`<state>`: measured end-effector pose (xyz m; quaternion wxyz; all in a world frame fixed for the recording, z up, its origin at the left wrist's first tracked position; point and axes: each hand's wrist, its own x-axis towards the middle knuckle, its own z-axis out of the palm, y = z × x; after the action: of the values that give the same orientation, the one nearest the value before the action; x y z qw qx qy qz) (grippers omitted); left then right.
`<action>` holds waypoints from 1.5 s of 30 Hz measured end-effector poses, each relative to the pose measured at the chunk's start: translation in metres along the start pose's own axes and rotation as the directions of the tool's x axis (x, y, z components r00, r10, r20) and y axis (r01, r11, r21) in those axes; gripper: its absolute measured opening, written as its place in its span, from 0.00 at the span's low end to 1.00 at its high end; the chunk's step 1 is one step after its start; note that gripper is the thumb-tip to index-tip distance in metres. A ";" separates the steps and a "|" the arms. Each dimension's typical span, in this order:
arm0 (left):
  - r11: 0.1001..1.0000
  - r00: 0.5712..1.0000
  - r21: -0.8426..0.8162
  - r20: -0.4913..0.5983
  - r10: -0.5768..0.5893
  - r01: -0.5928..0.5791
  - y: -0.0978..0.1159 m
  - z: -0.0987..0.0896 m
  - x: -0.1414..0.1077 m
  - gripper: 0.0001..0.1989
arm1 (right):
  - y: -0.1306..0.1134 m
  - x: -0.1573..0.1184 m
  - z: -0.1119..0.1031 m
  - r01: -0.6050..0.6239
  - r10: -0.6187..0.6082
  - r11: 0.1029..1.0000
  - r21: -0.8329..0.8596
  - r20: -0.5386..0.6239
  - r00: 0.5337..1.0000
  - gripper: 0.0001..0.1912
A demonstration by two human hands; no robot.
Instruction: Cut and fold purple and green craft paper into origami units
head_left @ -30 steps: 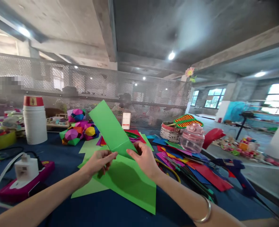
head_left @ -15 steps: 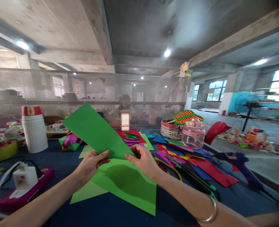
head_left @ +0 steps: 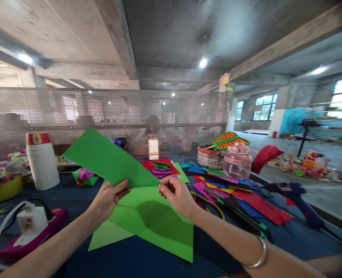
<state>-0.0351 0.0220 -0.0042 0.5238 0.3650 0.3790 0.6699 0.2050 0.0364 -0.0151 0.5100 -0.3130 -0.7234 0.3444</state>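
Observation:
A dark green paper strip (head_left: 110,160) is held up above the table, tilted with its far end at the upper left. My left hand (head_left: 110,195) pinches its lower edge, thumb on top. At its right corner my right hand (head_left: 176,193) grips the paper between thumb and fingers; a silver bangle is on that wrist. Below both hands, light green sheets (head_left: 165,235) lie overlapping on the dark blue tabletop, with a shadow across them.
White paper cups (head_left: 43,166) and a magenta power strip (head_left: 34,235) are at left. To the right lie coloured papers (head_left: 254,200), a green cutter (head_left: 240,216), a pink bottle (head_left: 237,162), a basket (head_left: 208,157) and a blue glue gun (head_left: 298,200). A perforated screen (head_left: 115,112) stands behind.
My right hand has slid outward to the paper's right corner. My left hand and the strip's far end have shifted slightly left, and the strip lies flatter.

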 end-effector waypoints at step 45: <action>0.955 0.850 0.286 0.481 -0.215 0.080 0.001 0.008 -0.026 0.22 | -0.011 -0.003 -0.018 0.598 -0.534 0.685 -0.417 0.271 0.801 0.07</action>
<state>-0.0234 -0.0029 -0.0019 0.6036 0.5622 0.3380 0.4531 0.2219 0.0305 -0.0034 0.4493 -0.1683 -0.8774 -0.0027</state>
